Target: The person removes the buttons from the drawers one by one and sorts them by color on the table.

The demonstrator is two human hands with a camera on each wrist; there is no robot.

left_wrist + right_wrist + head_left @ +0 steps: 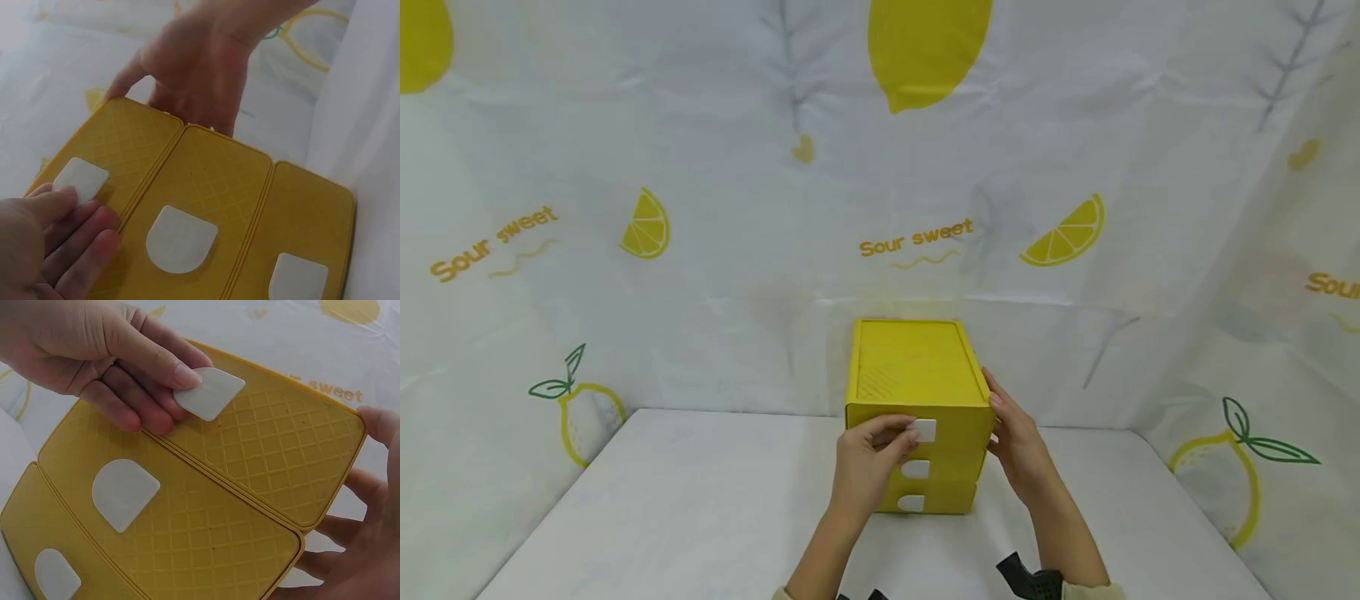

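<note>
A small yellow drawer box [917, 362] with three stacked drawers stands on the white table. Each drawer front has a white tab, and the left hand [861, 467] pinches the top tab [212, 394] between thumb and fingers. Below it are the middle tab [125, 494] and the bottom tab [56, 575], both untouched. The right hand [1021, 446] rests against the box's right side near its upper front corner, fingers spread along the side. In the right wrist view, a raised diamond pattern covers the drawer fronts.
The white table [700, 500] extends on both sides of the box. Behind it hangs a white cloth [737, 250] printed with lemons and lettering. A black strap [1033, 579] shows by the right wrist.
</note>
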